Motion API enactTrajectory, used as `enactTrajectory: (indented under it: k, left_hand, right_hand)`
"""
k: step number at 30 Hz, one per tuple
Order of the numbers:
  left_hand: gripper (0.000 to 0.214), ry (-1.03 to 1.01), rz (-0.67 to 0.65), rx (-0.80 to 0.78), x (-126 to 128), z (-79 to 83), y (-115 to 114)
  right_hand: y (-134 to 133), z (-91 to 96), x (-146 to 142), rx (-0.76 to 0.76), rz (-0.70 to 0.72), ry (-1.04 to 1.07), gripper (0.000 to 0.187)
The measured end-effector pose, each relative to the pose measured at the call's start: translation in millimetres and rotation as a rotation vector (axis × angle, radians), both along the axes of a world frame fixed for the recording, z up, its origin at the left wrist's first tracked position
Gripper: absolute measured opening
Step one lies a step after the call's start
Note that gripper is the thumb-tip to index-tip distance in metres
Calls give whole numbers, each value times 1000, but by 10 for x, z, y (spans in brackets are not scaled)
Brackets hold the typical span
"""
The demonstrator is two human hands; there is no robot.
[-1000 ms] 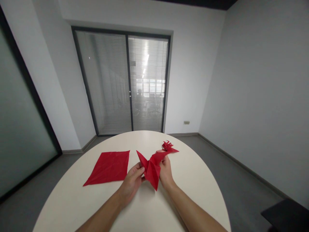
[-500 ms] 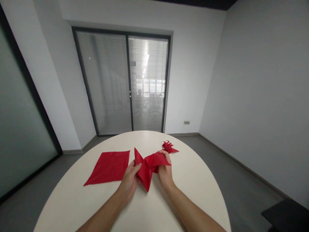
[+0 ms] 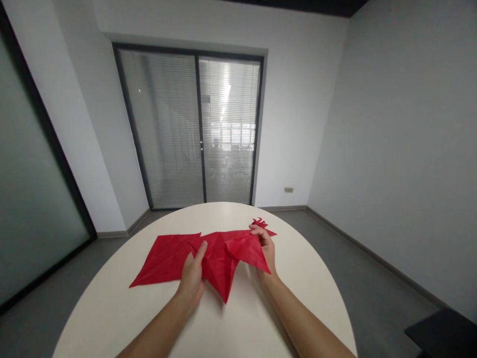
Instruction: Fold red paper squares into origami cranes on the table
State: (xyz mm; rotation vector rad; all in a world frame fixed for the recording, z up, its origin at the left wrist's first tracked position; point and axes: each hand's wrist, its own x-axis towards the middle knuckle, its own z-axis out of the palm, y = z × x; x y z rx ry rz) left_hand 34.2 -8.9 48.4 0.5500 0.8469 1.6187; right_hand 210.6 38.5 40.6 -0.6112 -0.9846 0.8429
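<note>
A creased sheet of red paper (image 3: 220, 261) hangs between both hands above the table, partly opened out, with one corner pointing down toward me. My left hand (image 3: 194, 271) pinches its left side, thumb on top. On the right edge, my right hand (image 3: 265, 248) is closed with fingers behind and over the paper; some of those fingers are hidden. Flat on the table to the left lies another red paper sheet (image 3: 164, 258), its right part covered by the held one. Behind my right hand sits a small spiky folded red paper figure (image 3: 260, 223), partly hidden.
The round cream table (image 3: 298, 298) fills the lower middle. Beyond it stands a glass partition (image 3: 201, 129) with blinds. A dark flat object (image 3: 443, 330) shows at the lower right.
Both hands have moved apart, and the held paper has spread wider and flatter between them. Its left part now overlaps the flat sheet. The spiky figure has stayed put.
</note>
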Motion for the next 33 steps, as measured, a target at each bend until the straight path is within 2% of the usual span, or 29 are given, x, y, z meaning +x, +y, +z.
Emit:
enactTrajectory:
  k: [6,8,10,13,15,18,22,25,26,28,30,32,33]
  left_hand:
    - [22,-23,8,-23,-87,-2,43]
    - [24,-48,32,5,-97,-20,68]
    - [27,-50,53,41,-96,-42,84]
    - [31,-13,58,74,-79,-51,82]
    - [33,14,56,105,-67,-31,70]
    - [34,16,59,141,-67,25,50]
    - [23,-58,16,168,-129,116,13]
    - [19,-175,-99,163,-248,203,-24]
    - [21,-228,-177,157,-297,233,-33]
    - [33,-259,-437,104,-383,278,-40]
    - [24,-189,-586,38,-417,284,-27]
    - [16,-103,-616,30,-381,246,0]
    - [19,-69,-603,49,-343,218,15]
  right_hand:
    - [-131,19,-216,-104,141,151,30]
    - [-223,50,-339,-179,285,175,26]
    - [-324,83,-450,-186,471,165,34]
    - [-434,109,-531,-128,604,163,48]
    - [-443,111,-516,-117,582,138,52]
    - [-372,124,-427,-184,454,111,44]
    - [-270,198,-281,-240,384,142,43]
    - [-244,273,-140,-250,369,108,45]
    - [-241,296,-80,-254,373,79,45]
    - [-235,331,51,-261,414,-60,44]
    - [-228,349,169,-272,480,-216,44]
    - [-215,351,245,-284,541,-308,44]
    - [-207,347,264,-287,553,-322,43]
